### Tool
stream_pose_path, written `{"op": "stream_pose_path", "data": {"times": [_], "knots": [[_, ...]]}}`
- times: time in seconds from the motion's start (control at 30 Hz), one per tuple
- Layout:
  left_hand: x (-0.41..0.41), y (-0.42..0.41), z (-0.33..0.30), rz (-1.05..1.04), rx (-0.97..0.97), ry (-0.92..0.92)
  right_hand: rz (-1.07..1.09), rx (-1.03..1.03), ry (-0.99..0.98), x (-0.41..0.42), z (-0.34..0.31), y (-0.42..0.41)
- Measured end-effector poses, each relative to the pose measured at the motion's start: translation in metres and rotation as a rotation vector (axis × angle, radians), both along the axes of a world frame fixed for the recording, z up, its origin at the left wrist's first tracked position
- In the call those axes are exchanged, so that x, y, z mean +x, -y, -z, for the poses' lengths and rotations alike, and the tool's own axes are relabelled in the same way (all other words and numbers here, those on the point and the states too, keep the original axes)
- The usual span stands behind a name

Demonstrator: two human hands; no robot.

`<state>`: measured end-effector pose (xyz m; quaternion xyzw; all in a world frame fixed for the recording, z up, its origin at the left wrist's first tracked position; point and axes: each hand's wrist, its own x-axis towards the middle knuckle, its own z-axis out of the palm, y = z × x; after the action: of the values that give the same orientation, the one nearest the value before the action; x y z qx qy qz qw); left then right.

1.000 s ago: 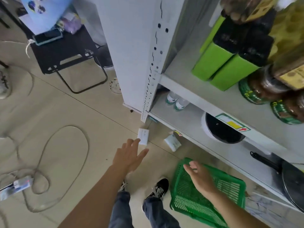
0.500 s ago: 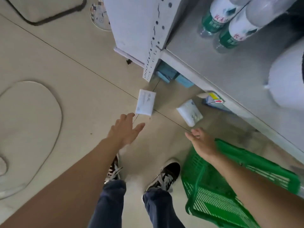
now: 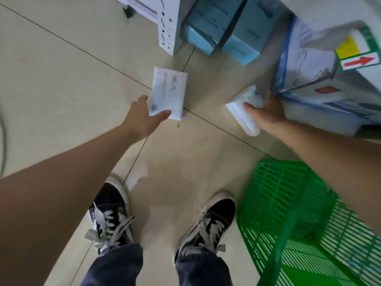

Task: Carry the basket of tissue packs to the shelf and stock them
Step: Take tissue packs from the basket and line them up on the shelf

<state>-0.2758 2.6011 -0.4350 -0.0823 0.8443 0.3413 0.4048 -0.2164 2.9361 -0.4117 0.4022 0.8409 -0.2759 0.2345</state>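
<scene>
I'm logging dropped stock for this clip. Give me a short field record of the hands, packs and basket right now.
left hand: open, fingers reaching the near end of the left tissue pack on the floor
right hand: fingers on the right tissue pack, grip unclear
basket: green, on the floor by the right shoe
shelf post: white, beyond both packs
</scene>
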Motion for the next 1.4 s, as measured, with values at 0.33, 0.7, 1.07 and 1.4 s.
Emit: {"op": "stream_pose_path", "data": {"times": [0.33, 0.7, 1.07, 1.4], "knots": [[0.0, -0.028, 0.031, -0.228, 0.043, 0.032, 0.082, -0.038, 0.106, 0.019, 0.031, 0.003], [0.075, 0.03, -0.002, -0.145, -0.063, 0.118, 0.483, -0.403, 0.024, 0.065, 0.015, 0.081], [0.063, 0.071, -0.147, -0.346, 0.148, 0.224, 0.364, -0.568, 0.001, 0.022, -0.115, 0.108], [0.032, 0.068, -0.332, -0.446, 0.314, 0.229, 0.127, -0.645, -0.04, -0.051, -0.297, 0.138]]}}
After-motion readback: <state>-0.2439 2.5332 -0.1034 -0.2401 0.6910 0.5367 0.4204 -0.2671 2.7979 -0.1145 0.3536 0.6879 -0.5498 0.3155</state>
